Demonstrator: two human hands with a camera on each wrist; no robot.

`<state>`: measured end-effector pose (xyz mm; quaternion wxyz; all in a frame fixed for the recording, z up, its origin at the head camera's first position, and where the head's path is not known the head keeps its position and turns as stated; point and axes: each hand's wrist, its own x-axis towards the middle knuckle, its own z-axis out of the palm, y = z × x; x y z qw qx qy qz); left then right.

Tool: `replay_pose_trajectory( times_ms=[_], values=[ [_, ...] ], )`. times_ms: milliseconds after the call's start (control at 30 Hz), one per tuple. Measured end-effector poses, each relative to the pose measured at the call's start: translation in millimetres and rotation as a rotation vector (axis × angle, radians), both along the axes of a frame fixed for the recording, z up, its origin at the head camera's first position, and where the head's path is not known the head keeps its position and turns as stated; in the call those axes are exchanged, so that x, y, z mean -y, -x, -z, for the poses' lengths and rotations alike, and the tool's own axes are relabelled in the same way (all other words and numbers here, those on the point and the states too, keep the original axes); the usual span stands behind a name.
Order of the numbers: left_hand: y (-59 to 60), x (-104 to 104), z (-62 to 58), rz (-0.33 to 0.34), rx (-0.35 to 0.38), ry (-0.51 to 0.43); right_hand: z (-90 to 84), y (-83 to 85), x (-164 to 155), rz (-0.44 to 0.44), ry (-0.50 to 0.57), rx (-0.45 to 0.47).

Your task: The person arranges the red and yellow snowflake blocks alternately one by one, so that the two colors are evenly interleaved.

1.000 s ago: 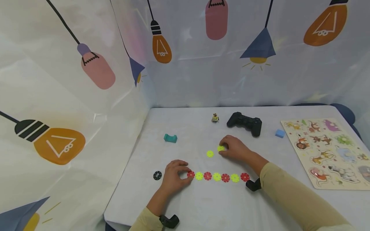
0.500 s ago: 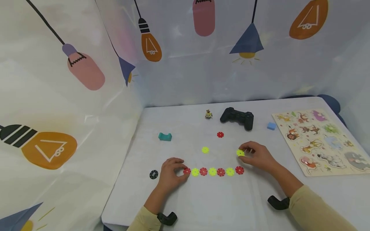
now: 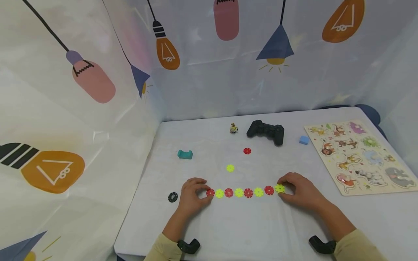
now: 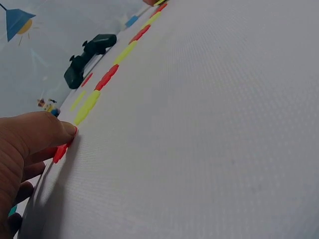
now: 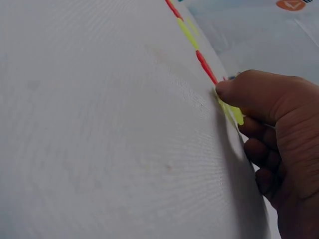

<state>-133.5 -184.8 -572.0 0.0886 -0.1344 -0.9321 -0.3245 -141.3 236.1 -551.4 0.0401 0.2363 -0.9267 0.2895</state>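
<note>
Eight flat plastic flower-shaped discs, red and yellow-green by turns, lie in a row (image 3: pixel 243 192) on the white cloth-covered surface (image 3: pixel 248 232). At its left end the left hand (image 3: pixel 191 195) pinches the red end disc (image 3: pixel 210 192) with curled fingers. At the right end the right hand (image 3: pixel 298 194) pinches the yellow-green end disc (image 3: pixel 279 188), touching its red neighbour. Behind the row lie a loose yellow-green disc (image 3: pixel 230 168) and a loose red disc (image 3: pixel 247 150), well apart.

From the head we look down over the disc row (image 3: pixel 243 192). Our wrist views skim the cloth from either end, close in, sharing that row.
</note>
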Motion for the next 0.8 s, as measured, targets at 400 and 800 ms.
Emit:
replay_pose_trajectory(
  times_ms=[400,800],
  values=[
    [1.1,1.5,-1.3,-0.009,0.003,0.000,-0.5,5.3,-0.8,-0.040,-0.002,-0.003],
    [0.0,1.8,1.0,-0.002,0.005,0.001,-22.1,25.1,6.8,0.007,-0.009,0.131]
  ],
)
